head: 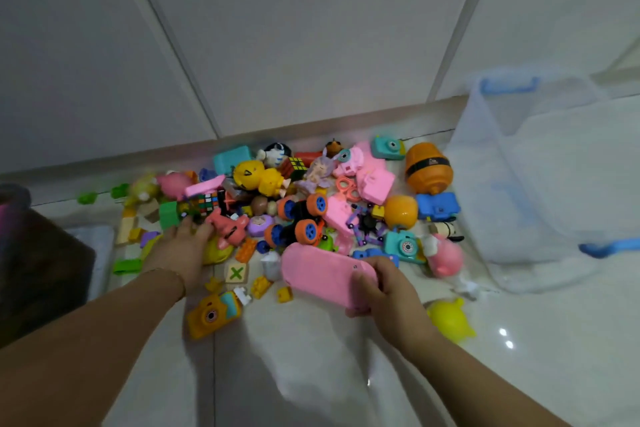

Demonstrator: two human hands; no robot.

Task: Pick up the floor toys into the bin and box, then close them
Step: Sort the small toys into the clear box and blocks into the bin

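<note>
The right hand (384, 291) is curled round the near end of the pink game console (318, 270), thumb on top, holding it just above the floor (311, 374) beside the toy pile (298, 208). This end grip likely leaves the console free to swing to the open clear bin (491, 156) on the right. The left hand (183, 248) reaches into the pile with fingers extended; whether it holds anything cannot be determined.

Light is dim and cool with a bluish cast, two small glare spots gleam on the glossy floor (311, 392) at lower right, faint shadows lie under the arms, wall (311, 28) joints splay from wide-angle distortion, and the clear bin (519, 191) looks blurred.
</note>
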